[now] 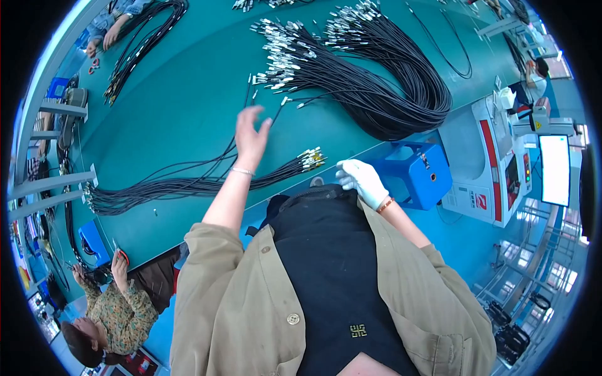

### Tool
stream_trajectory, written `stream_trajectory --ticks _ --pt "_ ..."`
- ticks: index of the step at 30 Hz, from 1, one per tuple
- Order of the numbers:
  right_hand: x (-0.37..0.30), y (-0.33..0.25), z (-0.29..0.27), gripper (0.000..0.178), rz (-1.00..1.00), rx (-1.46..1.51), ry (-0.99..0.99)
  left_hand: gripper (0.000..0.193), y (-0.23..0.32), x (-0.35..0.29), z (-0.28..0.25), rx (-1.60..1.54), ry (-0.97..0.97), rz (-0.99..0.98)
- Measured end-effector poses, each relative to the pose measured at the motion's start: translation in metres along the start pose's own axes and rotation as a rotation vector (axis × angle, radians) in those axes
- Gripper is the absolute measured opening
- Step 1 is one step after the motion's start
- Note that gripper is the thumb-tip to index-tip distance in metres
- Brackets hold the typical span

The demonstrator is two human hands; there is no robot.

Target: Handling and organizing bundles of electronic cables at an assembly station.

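My left hand (253,139), bare, is over the green table with its thumb and fingers apart. Thin black cables with small pale connectors (285,101) run close beside it, partly hidden behind the hand. Below it, a bundle of black cables (182,189) stretches along the near edge, its connector ends (311,158) toward the right. In a white glove, my right hand (364,180) is just off the table's edge, fingers loosely bent, with nothing visible in it. Beyond both hands is a large bent bundle of black cables (389,94) with many white connector ends.
A blue stool (419,174) stands right of my gloved hand, beside a white and red machine (483,166) with a screen (554,170). Another person in a patterned top (128,316) works at lower left. A further worker's hands (108,39) are at upper left near more cables (141,53).
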State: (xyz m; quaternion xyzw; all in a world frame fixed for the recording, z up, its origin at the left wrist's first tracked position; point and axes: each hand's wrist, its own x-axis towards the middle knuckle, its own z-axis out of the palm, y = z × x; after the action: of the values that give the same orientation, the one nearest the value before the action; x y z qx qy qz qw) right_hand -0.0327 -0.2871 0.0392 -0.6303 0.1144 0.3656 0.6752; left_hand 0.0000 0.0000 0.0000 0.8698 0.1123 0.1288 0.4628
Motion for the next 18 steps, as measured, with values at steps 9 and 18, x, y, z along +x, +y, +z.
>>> stream_trajectory --ticks 9,18 --pt "-0.011 0.001 0.000 0.029 -0.015 -0.012 0.046 0.014 0.005 -0.052 0.041 0.301 -0.565 -0.209" --pt "0.002 -0.029 0.034 0.028 0.023 -0.286 0.003 0.012 0.003 -0.069 0.019 -0.190 -0.534 -0.263"
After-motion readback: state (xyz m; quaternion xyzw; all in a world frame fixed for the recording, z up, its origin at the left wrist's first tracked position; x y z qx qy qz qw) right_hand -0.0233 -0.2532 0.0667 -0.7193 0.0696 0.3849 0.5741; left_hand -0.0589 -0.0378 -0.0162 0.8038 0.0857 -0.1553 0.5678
